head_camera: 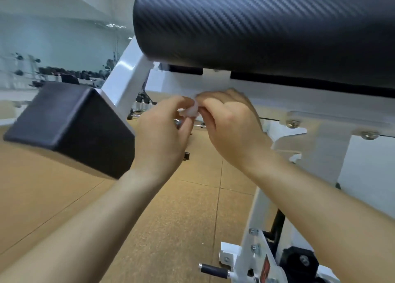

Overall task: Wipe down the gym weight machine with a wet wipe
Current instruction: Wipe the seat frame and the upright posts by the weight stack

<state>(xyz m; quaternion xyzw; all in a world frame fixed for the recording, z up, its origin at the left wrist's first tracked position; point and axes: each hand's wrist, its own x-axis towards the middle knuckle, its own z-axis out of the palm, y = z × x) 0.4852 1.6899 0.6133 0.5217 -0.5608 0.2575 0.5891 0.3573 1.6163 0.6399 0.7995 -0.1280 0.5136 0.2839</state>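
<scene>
Two sets of fingertips are closed on one item: left fingers (180, 103) and right fingers (210, 104) are both curled in and pinched on the wet wipe (190, 111), which is bunched into a small white wad between them. The left hand (162, 133) and right hand (232, 129) are held tip to tip in mid-air, just in front of the white frame beam (299, 94) of the weight machine. Contact between wipe and beam cannot be confirmed. The wipe looks as if it is being unfolded or re-folded; no wiping stroke is judged to be under way.

Risks:
- The wipe could be torn if it is pulled apart too hard while wet.
- It could be dropped onto the floor (171, 218) if one pinch is let go before the other is secure.
- Poor coverage is likely if it is used as a wad; the woven texture of the large black pad (256, 26) may hold grime.
- It could be snagged on the bolt heads (294, 123).

Surroundings: a smaller black pad (70, 124) is mounted to the left and a black-gripped handle (213, 271) sits low on the frame. The floor is laid in tan tiles with visible seams. A dumbbell rack (64, 73) is seen against the far wall, blurred.
</scene>
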